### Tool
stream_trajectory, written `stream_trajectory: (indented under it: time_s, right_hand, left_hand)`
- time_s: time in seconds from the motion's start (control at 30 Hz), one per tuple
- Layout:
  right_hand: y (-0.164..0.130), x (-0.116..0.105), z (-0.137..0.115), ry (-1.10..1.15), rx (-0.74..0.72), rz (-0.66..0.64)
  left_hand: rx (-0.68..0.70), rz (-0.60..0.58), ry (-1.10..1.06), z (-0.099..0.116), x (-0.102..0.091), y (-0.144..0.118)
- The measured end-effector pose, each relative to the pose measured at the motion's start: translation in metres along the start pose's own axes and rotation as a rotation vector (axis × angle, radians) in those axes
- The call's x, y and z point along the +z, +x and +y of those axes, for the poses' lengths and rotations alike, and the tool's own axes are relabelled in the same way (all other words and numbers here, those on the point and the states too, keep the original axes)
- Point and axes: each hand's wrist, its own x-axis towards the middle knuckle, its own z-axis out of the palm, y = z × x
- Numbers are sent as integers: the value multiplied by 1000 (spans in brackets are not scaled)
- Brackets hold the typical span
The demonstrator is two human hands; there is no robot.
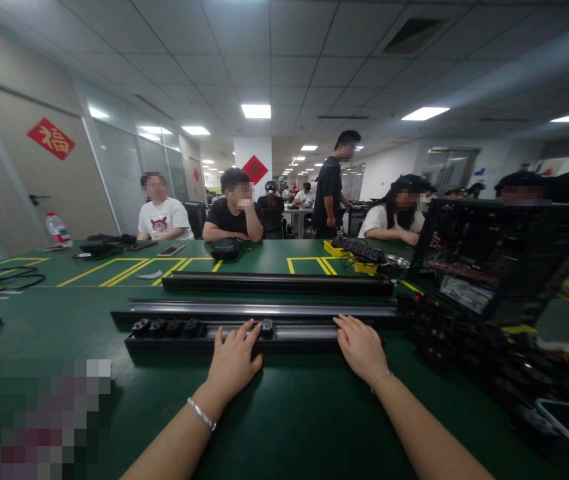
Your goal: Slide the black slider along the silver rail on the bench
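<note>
A long black channel with a silvery inside lies crosswise in front of me. Several small black socket modules sit in a row in its left part, and one single module sits apart near the middle. My left hand rests over the channel with its fingers spread, the fingertips close to the single module; I cannot tell whether they touch it. At the channel's right part lies my right hand, fingers stretched out over the edge. Neither hand grips anything.
Two more long black rails lie behind, parallel. An open computer case stands right, with a dark heap of parts before it. Socket modules lie on yellow trays. Several people sit across the green table.
</note>
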Motion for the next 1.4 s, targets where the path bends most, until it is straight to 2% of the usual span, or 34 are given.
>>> stream_trajectory:
  time_s: [0.3, 0.53, 0.87, 1.07, 1.4]
  right_hand:
    - [0, 0, -1, 1, 5, 0]
    - [0, -2, -2, 2, 3, -15]
    - [0, 2, -1, -20, -5, 18]
    - [0, 2, -1, -14, -4, 20]
    - [0, 0, -1, -1, 4, 3]
  left_hand:
    - [-10, 6, -35, 1, 3, 0]
    - [70, 25, -23, 14, 9, -2]
    - [55, 42, -141, 7, 6, 1]
    - [52, 9, -211, 8, 4, 2]
    - [52, -3, -159, 12, 2, 1]
